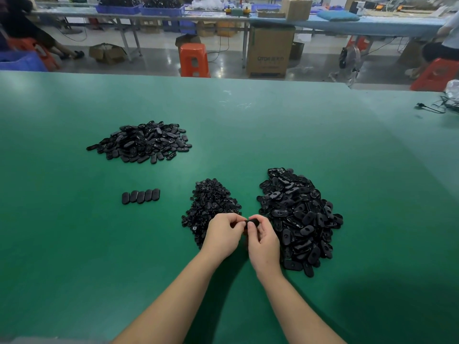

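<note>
Both hands are up together at the near edge of the middle heap, a mound of small black bits on the green desk. The left hand sits over that heap's near right corner, fingers curled in and fingertips pinching one end of a black oval shell. The right hand meets it from the other side, just right of the heap, thumb and fingers curled round the shell's other end. So the shell is off the desk, held between the two hands just right of the middle heap's near edge. Fingers hide most of it. Right of the middle heap, across a thin strip of green, lies a bigger heap of oval shells, with the right hand close beside it. Left of the middle heap, well apart, a row of five ovals lies side by side, touching. Beyond the middle heap and off to the left, a third heap of ovals spreads out. Far behind the middle heap, past the desk's back edge, an orange stool and a cardboard box stand on the floor.
</note>
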Action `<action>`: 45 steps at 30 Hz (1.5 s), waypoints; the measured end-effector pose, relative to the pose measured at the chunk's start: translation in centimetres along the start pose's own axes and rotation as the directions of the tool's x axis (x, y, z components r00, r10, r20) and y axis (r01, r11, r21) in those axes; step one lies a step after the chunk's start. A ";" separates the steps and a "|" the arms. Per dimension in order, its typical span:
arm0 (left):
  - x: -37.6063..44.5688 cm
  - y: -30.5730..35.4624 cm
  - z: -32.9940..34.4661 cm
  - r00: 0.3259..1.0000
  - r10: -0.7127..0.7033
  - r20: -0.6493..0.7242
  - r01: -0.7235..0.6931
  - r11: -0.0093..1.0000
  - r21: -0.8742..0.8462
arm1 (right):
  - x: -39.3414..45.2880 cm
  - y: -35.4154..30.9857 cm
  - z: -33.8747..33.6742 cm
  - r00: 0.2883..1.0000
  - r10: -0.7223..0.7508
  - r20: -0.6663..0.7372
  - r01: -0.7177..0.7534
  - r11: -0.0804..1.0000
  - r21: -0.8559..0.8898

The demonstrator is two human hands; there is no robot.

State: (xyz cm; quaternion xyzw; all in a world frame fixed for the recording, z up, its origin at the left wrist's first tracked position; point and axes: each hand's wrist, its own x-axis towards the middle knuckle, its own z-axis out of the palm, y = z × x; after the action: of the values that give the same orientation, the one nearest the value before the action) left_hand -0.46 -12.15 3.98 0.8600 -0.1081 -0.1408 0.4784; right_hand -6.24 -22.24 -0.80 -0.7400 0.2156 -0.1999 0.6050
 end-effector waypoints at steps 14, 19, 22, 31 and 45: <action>-0.3 0.0 -0.2 0.968 0.248 0.048 -0.253 0.947 0.197 | 0.3 -0.1 0.1 0.995 0.089 -0.039 -0.090 0.996 -0.005; 0.0 -0.9 -1.4 0.896 0.418 0.149 -0.443 0.834 0.328 | 0.1 -0.2 0.1 0.993 0.120 -0.013 -0.119 0.989 0.090; 0.5 -1.7 -2.5 0.907 0.412 0.086 -0.410 0.818 0.404 | -0.1 -0.7 0.2 0.994 0.113 -0.009 -0.111 0.985 0.135; 4.3 -8.7 -12.8 0.889 -0.066 -0.453 0.231 0.919 0.319 | -0.5 -1.2 0.1 0.995 0.087 0.058 -0.090 0.994 0.058; 4.3 -11.1 -12.0 0.853 0.147 -0.501 0.180 0.818 0.547 | -0.6 -1.3 0.2 0.996 0.078 0.046 -0.078 0.997 0.001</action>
State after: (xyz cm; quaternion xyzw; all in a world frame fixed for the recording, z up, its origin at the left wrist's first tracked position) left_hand 8.29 1.78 -0.06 0.9696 -0.0040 0.1326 0.2057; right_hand -6.54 -21.57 0.40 -0.7345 0.2301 -0.1593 0.6182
